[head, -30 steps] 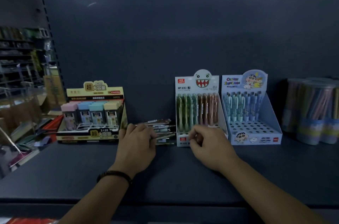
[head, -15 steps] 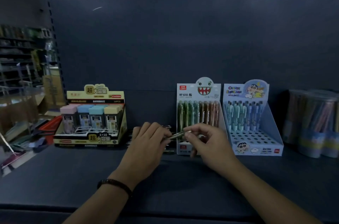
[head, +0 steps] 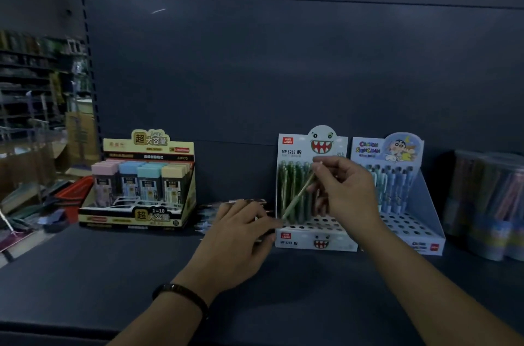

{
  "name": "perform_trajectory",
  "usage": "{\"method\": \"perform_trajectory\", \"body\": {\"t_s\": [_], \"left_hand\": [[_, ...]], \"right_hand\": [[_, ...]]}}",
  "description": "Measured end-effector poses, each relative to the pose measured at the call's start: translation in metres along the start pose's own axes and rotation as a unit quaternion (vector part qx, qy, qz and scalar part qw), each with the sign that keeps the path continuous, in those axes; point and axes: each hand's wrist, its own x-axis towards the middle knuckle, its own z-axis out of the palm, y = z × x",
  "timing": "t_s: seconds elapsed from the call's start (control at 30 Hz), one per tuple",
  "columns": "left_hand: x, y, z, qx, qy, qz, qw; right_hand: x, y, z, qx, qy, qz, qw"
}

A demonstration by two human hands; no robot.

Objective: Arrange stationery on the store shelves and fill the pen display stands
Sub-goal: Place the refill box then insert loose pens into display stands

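Dark blue-grey shelf w/ matching back panel, dim light. Landmark: monster-face pen stand, white card, standing on the shelf approx centre-right of the view, shark-tooth face on its header and again on its front lip.

R hand hangs in front of the stand's upper half, thumb + fingers pinching a pale green pen near its top end. Pen is tilted, top toward the stand's header, lower tip down at the left edge of the stand's hole deck; can't tell if the tip is in a hole. Green pens stand upright in the stand's back rows, and rows of round holes show in front of them.

L hand is palm-down just left of the stand, fingertips near its left front corner, fingers bent over a pile of loose pens lying flat on the shelf. Can't tell if it grips any of them or only rests on top. Dark wristband on that wrist.

Just right of the stand, touching or nearly so: cartoon-boy pen stand, light blue, w/ blue pens upright at the back. Further right of that: clear tubs of pens, blurry. Well left of the stand, past the loose pens: yellow display box w/ pastel-capped cases in pink, blue, teal, yellow. Far left, beyond the shelf upright: red basket and other aisle shelving, too blurred for detail.
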Motion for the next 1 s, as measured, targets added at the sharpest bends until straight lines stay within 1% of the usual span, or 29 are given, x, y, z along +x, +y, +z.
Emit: {"method": "perform_trajectory", "body": {"t_s": [0.1, 0.17, 0.27, 0.4, 0.57, 0.67, 0.77, 0.87, 1.0], "left_hand": [[0.001, -0.001, 0.000, -0.006, -0.002, 0.000, 1.000], [0.001, -0.002, 0.000, -0.004, -0.013, -0.002, 1.000], [0.002, -0.002, 0.002, 0.001, -0.023, 0.007, 1.000], [0.002, -0.003, 0.003, 0.001, -0.018, -0.002, 1.000], [0.001, -0.003, 0.002, -0.002, -0.015, -0.006, 1.000], [0.001, -0.003, 0.002, -0.005, -0.007, -0.002, 1.000], [0.000, -0.002, 0.001, -0.005, 0.023, -0.002, 1.000], [-0.002, -0.006, 0.001, -0.001, 0.062, -0.043, 0.997], [-0.005, -0.013, 0.001, -0.003, 0.083, -0.102, 0.991]], "right_hand": [[0.008, 0.004, 0.007, -0.011, 0.004, -0.018, 1.000], [0.009, 0.011, 0.009, -0.047, 0.012, -0.056, 0.997], [0.005, 0.024, 0.007, -0.094, 0.050, -0.109, 0.988], [0.005, 0.028, 0.006, -0.119, 0.052, -0.130, 0.983], [0.005, 0.024, 0.013, -0.157, 0.018, -0.156, 0.975], [0.005, 0.022, 0.013, -0.202, 0.011, -0.194, 0.960], [0.005, 0.022, 0.014, -0.242, -0.031, -0.213, 0.946], [0.001, 0.023, 0.014, -0.258, -0.073, -0.198, 0.943], [-0.002, 0.024, 0.008, -0.293, -0.101, -0.170, 0.936]]}}
